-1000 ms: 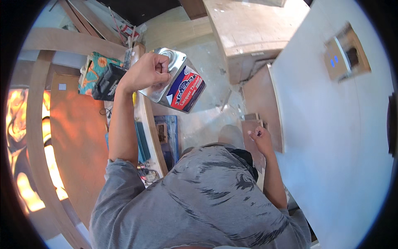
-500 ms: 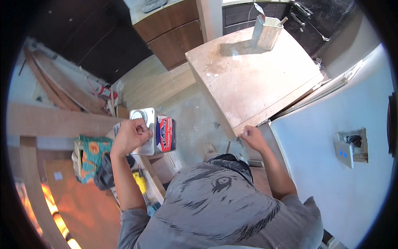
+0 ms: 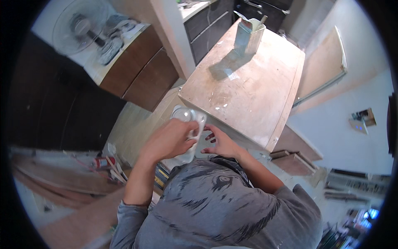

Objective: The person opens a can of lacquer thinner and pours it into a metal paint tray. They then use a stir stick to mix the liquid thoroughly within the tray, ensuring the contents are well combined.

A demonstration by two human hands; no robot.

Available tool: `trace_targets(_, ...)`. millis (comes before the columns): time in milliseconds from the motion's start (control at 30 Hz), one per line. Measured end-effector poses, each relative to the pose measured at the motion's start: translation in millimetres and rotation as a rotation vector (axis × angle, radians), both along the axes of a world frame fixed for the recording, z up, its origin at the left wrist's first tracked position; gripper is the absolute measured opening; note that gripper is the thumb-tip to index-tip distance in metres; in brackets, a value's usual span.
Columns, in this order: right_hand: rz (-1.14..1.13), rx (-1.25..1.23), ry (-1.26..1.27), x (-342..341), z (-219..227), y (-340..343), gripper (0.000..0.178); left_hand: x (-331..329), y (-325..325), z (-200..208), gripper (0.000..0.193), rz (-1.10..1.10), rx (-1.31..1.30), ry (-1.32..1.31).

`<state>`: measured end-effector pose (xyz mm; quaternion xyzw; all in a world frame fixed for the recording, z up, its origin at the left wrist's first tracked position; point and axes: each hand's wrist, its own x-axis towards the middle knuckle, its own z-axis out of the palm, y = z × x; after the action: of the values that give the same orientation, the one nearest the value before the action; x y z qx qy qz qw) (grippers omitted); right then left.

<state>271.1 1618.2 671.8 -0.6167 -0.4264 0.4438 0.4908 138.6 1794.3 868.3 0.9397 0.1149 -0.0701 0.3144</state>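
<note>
Left grip (image 3: 172, 139) closed on the top of a silver, rectangular metal can (image 3: 200, 118)
The can is held in front of the torso; the right grip (image 3: 223, 145), open with loosely curled fingers, is just beside the can's right side, contact unclear; beyond both stands a box-shaped bench (image 3: 259, 95) with a pale wooden top, carrying an upright, greyish, open-topped container (image 3: 245, 39) with a stick in it

Fisheye cam on wearer's head, tilted steeply down: shirt (image 3: 207, 203) v. close, L hand (image 3: 176, 139) & R hand (image 3: 224, 143) nr ctr, worktop (image 3: 253, 91) farther fwd.
</note>
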Motion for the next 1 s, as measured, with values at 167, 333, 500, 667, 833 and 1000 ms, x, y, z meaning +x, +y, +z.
trace_targets(167, -0.388, -0.073, -0.015, -9, 19, 24, 0.117, 81, 69, -28, 0.02, -0.121, -0.093, -0.118)
trace_targets(333, -0.818, 0.055, -0.236, 0, -15, 63, 0.127, 184, 107, -69, 0.021, -0.1, -0.339, -0.113)
trace_targets(500, -1.23, 0.058, -0.527, 52, -33, 121, 0.138, 269, 109, -105, 0.018, -0.157, -0.483, 0.003)
trace_targets(667, -1.381, 0.046, -0.559, 103, -52, 125, 0.14, 326, 104, -113, 0.02, -0.207, -0.64, 0.187)
trace_targets(833, -1.528, 0.035, -0.319, 113, -57, 144, 0.142, 354, 105, -120, 0.023, -0.459, -0.424, 0.267)
trace_targets(1000, -1.811, -0.027, -0.348, 103, -64, 174, 0.138, 354, 110, -127, 0.024, -0.753, -0.349, 0.17)
